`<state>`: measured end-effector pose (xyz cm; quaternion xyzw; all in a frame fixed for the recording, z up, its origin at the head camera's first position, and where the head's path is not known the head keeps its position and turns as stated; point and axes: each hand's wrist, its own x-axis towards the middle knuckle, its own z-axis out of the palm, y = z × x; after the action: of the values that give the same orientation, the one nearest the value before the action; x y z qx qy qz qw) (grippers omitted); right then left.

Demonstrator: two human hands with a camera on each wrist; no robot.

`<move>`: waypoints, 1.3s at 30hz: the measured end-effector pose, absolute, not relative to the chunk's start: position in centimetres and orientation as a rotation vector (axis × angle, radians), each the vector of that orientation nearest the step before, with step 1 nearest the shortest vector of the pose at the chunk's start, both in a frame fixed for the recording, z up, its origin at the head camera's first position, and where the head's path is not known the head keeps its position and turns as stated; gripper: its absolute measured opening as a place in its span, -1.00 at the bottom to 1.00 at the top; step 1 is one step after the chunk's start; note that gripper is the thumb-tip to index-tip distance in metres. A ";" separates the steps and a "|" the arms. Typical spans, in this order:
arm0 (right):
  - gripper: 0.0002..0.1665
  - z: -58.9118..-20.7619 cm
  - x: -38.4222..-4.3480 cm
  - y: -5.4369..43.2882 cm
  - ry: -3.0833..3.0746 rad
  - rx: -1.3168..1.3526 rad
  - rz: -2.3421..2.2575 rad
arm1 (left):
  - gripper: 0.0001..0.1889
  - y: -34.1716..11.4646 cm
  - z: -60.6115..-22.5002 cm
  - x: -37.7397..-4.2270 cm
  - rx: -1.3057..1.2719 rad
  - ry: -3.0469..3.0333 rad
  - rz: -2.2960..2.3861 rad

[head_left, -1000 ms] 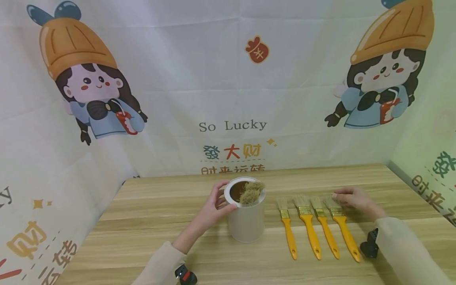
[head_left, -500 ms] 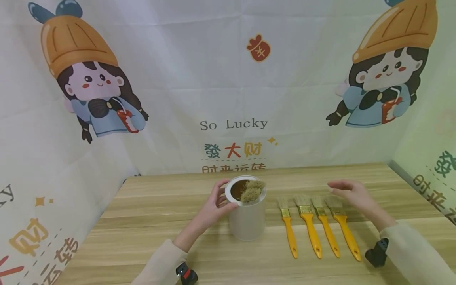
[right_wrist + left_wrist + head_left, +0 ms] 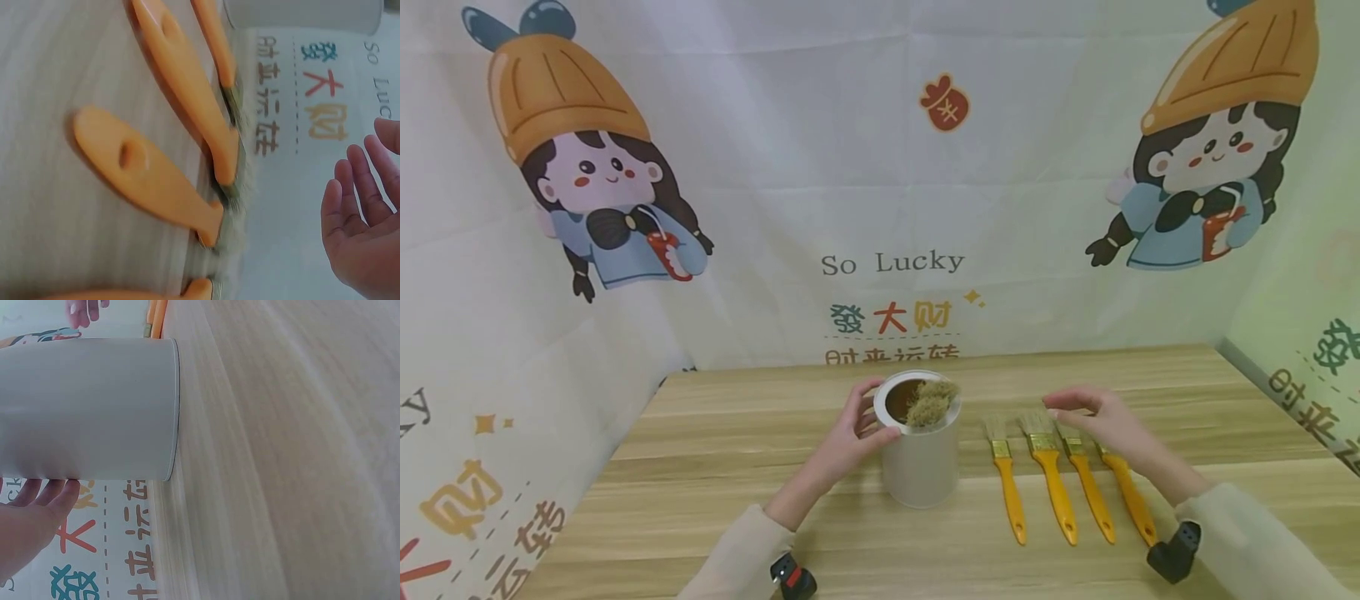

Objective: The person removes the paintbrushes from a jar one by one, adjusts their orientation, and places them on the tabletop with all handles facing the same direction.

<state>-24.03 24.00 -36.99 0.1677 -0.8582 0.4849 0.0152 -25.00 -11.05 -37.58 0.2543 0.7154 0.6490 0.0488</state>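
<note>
My left hand [image 3: 850, 429] holds a pale grey can [image 3: 921, 467] near its open top, fingers spread round the side and thumb at the front. A clump of greenish-brown, moss-like stuff [image 3: 931, 406] sits on the can's rim at the right, partly over the brown inside. Several paintbrushes with yellow-orange handles [image 3: 1054, 492] lie in a row right of the can, bristles pointing away. Over the bristle ends of the right-hand brushes is my right hand [image 3: 1108, 421], partly hiding the rightmost brush [image 3: 1131, 496]. In the right wrist view its relaxed fingers [image 3: 365, 181] hold nothing.
The wood-grain table [image 3: 722, 492] ends at a printed cloth backdrop [image 3: 760, 208], which also runs along both sides. Black wrist cameras [image 3: 1175, 552] are strapped to both sleeves; the right one is near the rightmost brush's handle end.
My right hand has lifted off the bristles of the rightmost brush and moved left over the neighbouring brushes. My left hand and the can have stayed in place.
</note>
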 end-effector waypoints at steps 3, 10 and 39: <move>-0.59 -37.3 -23.9 23.1 -2.673 0.586 1.504 | -0.29 -11.1 -37.6 -25.1 0.775 2.180 1.979; -0.58 -37.6 -23.5 21.2 -2.698 0.668 1.519 | -0.30 -11.1 -37.7 -25.1 0.778 2.182 1.978; -0.51 -35.3 -23.8 16.2 -2.629 0.747 1.728 | -0.32 -11.0 -37.7 -25.0 0.803 2.167 1.992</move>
<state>-23.82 16.21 -35.28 0.2306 -0.8122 0.5339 -0.0460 -25.04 -11.02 -37.65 0.2630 0.7095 0.6523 0.0451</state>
